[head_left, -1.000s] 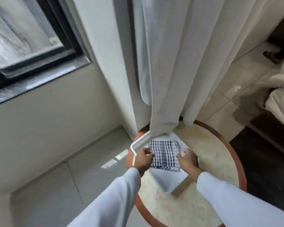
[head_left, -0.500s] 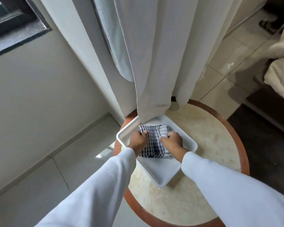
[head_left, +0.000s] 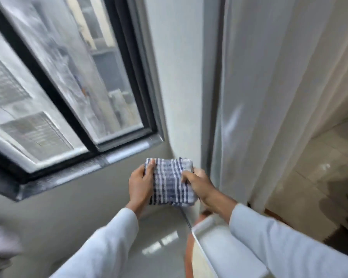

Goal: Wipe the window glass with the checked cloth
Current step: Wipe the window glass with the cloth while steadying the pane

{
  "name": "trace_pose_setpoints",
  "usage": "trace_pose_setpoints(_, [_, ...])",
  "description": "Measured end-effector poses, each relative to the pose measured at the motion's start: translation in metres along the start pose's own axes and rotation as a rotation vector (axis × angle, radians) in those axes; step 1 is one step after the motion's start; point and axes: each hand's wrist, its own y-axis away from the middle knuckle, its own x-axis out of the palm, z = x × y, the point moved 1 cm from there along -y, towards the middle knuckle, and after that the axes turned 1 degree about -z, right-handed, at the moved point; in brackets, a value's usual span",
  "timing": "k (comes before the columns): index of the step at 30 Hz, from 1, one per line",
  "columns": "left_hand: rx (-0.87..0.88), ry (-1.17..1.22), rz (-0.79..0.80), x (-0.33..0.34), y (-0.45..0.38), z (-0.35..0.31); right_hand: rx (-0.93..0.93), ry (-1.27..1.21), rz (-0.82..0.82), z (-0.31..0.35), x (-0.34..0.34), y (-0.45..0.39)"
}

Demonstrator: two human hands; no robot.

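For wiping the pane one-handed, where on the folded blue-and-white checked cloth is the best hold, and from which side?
Probably flat across the back of the folded blue-and-white checked cloth, palm coming from the person's side. It is a compact folded pad, held at its edges by the left hand and right hand, its far face towards the dark-framed window glass.

Daylight enters through the window glass (head_left: 54,91) at upper left and lights the scene evenly, bright but soft. The view through the panes is smeared and washed pale, with streaky motion blur across the whole frame. The dark window frame (head_left: 127,63) bows and leans from wide-angle distortion, most strongly toward the left edge. The checked cloth (head_left: 170,181) is the sharpest area, though its stripes are slightly soft. Small window reflections glare on the glossy floor (head_left: 159,243) below. The curtain (head_left: 269,87) shows gentle fold shading and a faint sheen. The lower left corner is a blurred pale smudge, and the right edge falls into dim shadow.
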Motion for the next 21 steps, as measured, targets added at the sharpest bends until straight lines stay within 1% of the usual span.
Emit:
trace_pose_setpoints(2, [0.041, 0.060, -0.060, -0.062, -0.010, -0.054, -0.079, 0.007, 0.057, 0.070, 0.034, 0.014])
trace_pose_setpoints(7, [0.233, 0.175, -0.230, -0.209, -0.037, -0.187, -0.275, -0.062, 0.173, 0.241, 0.125, 0.050])
trace_pose_setpoints(9, [0.293, 0.274, -0.293, -0.260, -0.053, -0.229, -0.329, -0.081, 0.228, 0.297, 0.162, 0.059])
trace_pose_setpoints(11, [0.362, 0.339, -0.346, -0.308, -0.072, -0.260, -0.371, -0.127, 0.309, 0.337, 0.195, 0.058])
trace_pose_setpoints(14, [0.486, 0.342, -0.421, -0.367, -0.101, -0.283, -0.391, -0.177, 0.455, 0.388, 0.256, 0.056])
trace_pose_setpoints(15, [0.518, 0.334, -0.444, -0.384, -0.112, -0.284, -0.408, -0.154, 0.505, 0.396, 0.275, 0.053])
trace_pose_setpoints(17, [0.541, 0.315, -0.478, -0.414, -0.134, -0.279, -0.373, -0.110, 0.627, 0.402, 0.313, 0.039])
trace_pose_setpoints(19, [0.533, 0.288, -0.474, -0.440, -0.156, -0.265, -0.306, -0.130, 0.739, 0.399, 0.355, 0.031])
trace_pose_setpoints(21, [0.494, 0.210, -0.463, -0.465, -0.177, -0.246, -0.253, -0.232, 0.703, 0.389, 0.395, 0.019])
